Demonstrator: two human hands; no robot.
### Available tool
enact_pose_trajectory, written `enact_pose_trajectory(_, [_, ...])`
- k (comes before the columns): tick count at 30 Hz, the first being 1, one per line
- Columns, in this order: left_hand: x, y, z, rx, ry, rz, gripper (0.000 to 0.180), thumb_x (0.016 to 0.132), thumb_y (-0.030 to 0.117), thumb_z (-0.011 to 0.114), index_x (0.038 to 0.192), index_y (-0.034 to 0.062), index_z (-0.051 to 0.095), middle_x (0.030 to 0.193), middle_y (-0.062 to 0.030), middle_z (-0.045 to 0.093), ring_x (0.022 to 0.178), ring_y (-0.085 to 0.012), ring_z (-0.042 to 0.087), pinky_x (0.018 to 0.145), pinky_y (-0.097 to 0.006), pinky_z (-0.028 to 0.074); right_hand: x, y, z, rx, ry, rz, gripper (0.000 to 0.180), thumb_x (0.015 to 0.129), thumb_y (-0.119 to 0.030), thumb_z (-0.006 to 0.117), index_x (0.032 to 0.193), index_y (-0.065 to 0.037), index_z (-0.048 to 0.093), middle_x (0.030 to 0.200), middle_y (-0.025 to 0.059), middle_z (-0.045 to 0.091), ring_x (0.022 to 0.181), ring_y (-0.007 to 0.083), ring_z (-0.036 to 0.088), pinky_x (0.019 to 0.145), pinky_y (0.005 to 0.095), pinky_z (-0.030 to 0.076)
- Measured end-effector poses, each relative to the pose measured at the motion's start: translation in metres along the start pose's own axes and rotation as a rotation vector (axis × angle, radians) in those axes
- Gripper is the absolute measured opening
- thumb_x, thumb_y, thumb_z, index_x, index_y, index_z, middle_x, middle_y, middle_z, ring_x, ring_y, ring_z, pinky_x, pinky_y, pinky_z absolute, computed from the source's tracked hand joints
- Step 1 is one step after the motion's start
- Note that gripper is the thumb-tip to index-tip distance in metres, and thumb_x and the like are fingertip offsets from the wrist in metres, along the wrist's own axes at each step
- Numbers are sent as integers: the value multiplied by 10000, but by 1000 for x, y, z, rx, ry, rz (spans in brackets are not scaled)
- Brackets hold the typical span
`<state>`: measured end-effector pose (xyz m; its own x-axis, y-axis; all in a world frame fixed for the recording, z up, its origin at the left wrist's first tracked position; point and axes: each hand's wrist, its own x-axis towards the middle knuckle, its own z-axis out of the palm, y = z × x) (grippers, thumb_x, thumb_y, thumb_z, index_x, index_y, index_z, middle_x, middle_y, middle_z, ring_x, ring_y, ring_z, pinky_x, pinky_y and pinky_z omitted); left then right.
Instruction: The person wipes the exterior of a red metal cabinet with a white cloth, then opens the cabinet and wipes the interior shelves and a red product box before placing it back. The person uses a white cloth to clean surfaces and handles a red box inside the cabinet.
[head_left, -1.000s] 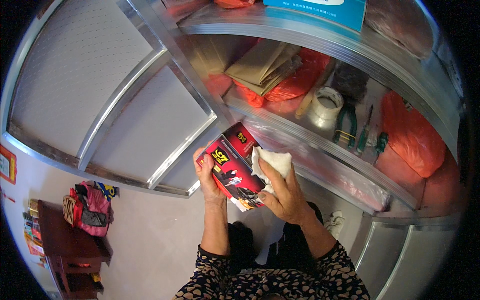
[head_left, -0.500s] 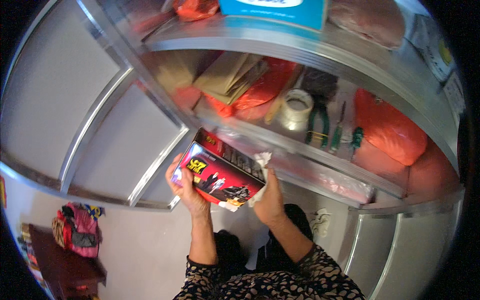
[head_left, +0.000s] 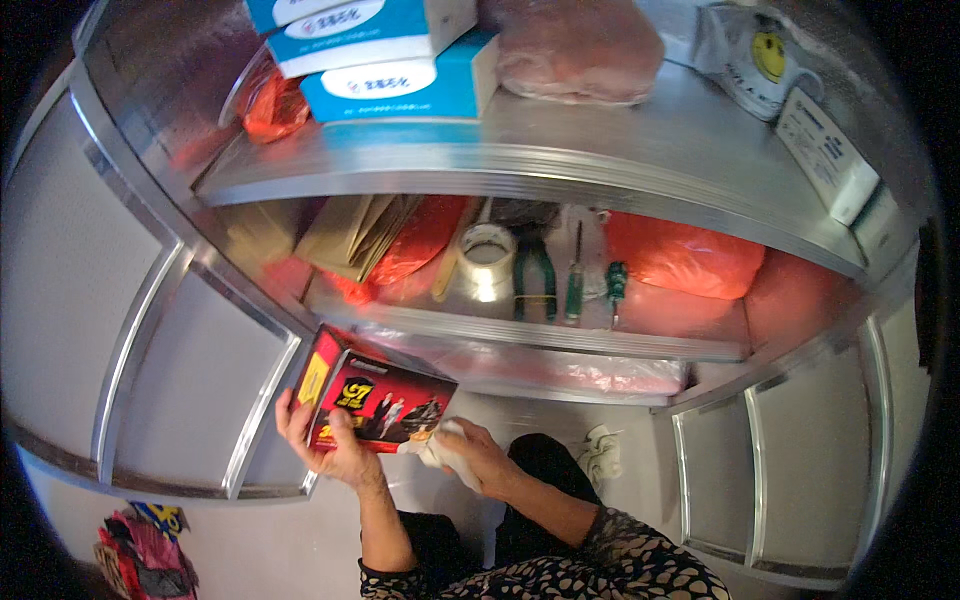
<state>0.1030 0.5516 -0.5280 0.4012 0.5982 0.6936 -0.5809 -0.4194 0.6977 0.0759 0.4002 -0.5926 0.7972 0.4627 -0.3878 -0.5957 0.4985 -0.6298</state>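
A red and black cardboard box (head_left: 385, 395) with pictures of people on its front is held in front of the open cabinet. My left hand (head_left: 335, 445) grips its left end, thumb on the front and fingers behind. At the box's lower right corner, my right hand (head_left: 478, 458) is closed on a crumpled white cloth (head_left: 442, 440), which touches the box. The palm-side fingers of that hand are partly hidden by the cloth.
On the middle shelf lie a tape roll (head_left: 487, 250), pliers (head_left: 535, 280), screwdrivers (head_left: 575, 275), brown envelopes (head_left: 355, 235) and a red plastic bag (head_left: 685, 255). Blue and white boxes (head_left: 395, 88) and a mug (head_left: 755, 62) stand above. Cabinet doors (head_left: 205, 370) hang open on both sides.
The box has turned more upright and shifted lower left in view, now showing its yellow-marked end. My right hand with the cloth has moved to its lower right corner. The view has shifted.
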Motion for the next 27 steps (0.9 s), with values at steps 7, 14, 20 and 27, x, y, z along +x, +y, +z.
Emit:
enact_pose_trajectory(7, [2, 15, 3, 58, -385, 171, 376, 578, 20, 744, 917, 81, 594, 1233, -224, 432, 1116, -342, 450, 959, -448, 348, -56, -87, -24, -594, 168, -735, 525, 777, -200, 717, 1195, 9, 478, 1140, 133, 529, 1070, 188, 516, 893, 295, 429])
enact_pose_trajectory(14, [-22, 34, 26, -404, -630, -121, 381, 615, 214, 807, 889, 78, 579, 1216, -211, 452, 1042, -290, 498, 900, -383, 401, -64, -87, -35, -1061, 47, -834, 1036, 644, -357, 809, 1411, -12, 204, 1387, 200, 327, 1307, 323, 289, 1079, 403, 231])
enact_pose_trajectory(20, [-15, 51, 46, -503, -842, -189, 387, 569, 112, 805, 885, 73, 585, 1222, -194, 450, 1020, -269, 521, 888, -366, 429, -102, -111, -32, -1285, 60, -911, 1041, 620, -326, 824, 1425, -66, 217, 1393, 188, 356, 1273, 335, 355, 1056, 416, 267])
enact_pose_trajectory(27, [2, 107, 97, -716, -998, -139, 421, 527, 50, 817, 893, 80, 610, 1240, -193, 432, 1048, -277, 511, 917, -373, 409, -164, -152, -20, -1231, 220, -1211, 861, 575, -278, 849, 1313, -92, 447, 1267, 182, 502, 1180, 349, 453, 1015, 426, 325])
